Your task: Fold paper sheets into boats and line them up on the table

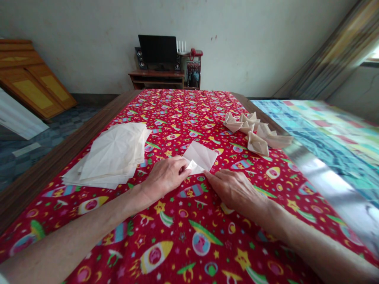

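A small square of white paper lies on the red patterned cloth, its near corner folded up. My left hand pinches the left side of that fold between thumb and fingers. With its index finger, my right hand touches the paper's near right edge; its other fingers curl underneath, partly hidden. To the left sits a stack of creased white paper sheets. Several folded paper boats stand in a group at the right, apart from my hands.
The red cloth covers a long table with a dark wooden edge. At the far end a monitor and a red telephone stand on a desk. Right of the table is a bed with a patterned cover; a wooden cabinet is at left.
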The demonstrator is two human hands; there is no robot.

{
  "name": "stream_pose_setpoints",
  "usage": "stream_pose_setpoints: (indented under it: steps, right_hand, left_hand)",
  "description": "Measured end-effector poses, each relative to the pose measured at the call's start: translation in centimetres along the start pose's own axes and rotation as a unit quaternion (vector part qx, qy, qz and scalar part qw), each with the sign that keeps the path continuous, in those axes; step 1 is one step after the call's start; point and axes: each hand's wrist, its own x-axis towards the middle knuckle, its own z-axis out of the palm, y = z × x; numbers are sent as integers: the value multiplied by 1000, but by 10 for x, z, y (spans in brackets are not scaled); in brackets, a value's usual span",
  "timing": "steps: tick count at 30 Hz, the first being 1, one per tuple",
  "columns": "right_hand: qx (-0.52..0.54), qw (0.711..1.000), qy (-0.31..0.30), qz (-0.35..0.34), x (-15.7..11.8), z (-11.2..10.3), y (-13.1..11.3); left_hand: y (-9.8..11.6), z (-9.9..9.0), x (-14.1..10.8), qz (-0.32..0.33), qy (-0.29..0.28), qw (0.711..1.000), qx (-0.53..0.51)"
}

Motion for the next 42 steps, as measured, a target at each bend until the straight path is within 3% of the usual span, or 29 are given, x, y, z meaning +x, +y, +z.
stream_pose_setpoints:
  steps: [13,18,21,24,31,42]
  right_hand:
    - [44,999,-7,10,3,-1,4]
    - [49,999,-3,8,4,-1,3]
    - [46,999,-5,17,5,-1,3]
    - [45,999,-8,24,6,-1,3]
    - [46,998,-4,32,5,-5,1]
    - [19,999,35,33,3,2,4]
  left_hand:
    - [-5,8,-5,-25,9,999,-17]
    - [-2,5,-7,113,52,992,23]
    - [-5,6,-6,198,11,980,16]
    - [-9,8,-5,239,-28,970,-13]
    - [-4,1,-12,231,-83,969,-12]
    - [-7,-6,-23,201,-107,973,34]
